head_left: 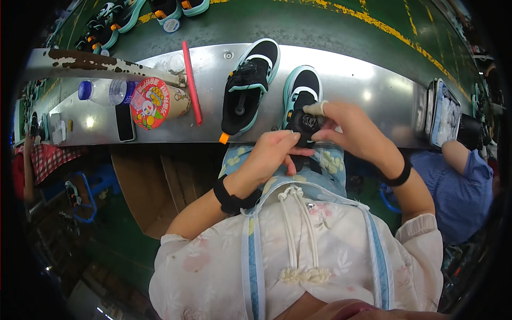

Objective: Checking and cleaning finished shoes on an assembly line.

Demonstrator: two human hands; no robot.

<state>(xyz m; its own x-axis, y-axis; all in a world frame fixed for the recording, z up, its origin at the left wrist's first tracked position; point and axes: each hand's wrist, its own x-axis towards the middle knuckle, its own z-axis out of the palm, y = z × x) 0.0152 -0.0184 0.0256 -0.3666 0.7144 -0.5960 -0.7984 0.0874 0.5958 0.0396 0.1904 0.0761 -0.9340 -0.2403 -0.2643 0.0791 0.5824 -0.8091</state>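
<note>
At the bench's near edge, a black, white and mint sneaker (302, 84) points away from me. Over its opening is a black piece with a round emblem (309, 121), perhaps the tongue; I cannot tell for sure. My right hand (346, 128) grips this part from the right, a pale cover on one fingertip. Thumb and forefinger of my left hand (274, 153) pinch at its near end, the other fingers loosely bent beneath. A matching sneaker (246, 90) with an orange heel loop lies to the left, untouched. My hands hide the second shoe's heel.
On the metal bench (352, 80) stand a lidded paper cup (151, 104), a phone (125, 122), a clear bottle (104, 92) and a red straw (192, 82). A worn white bar (106, 63) crosses left. A tray of wrapped items (445, 114) is right, beside another person (453, 181).
</note>
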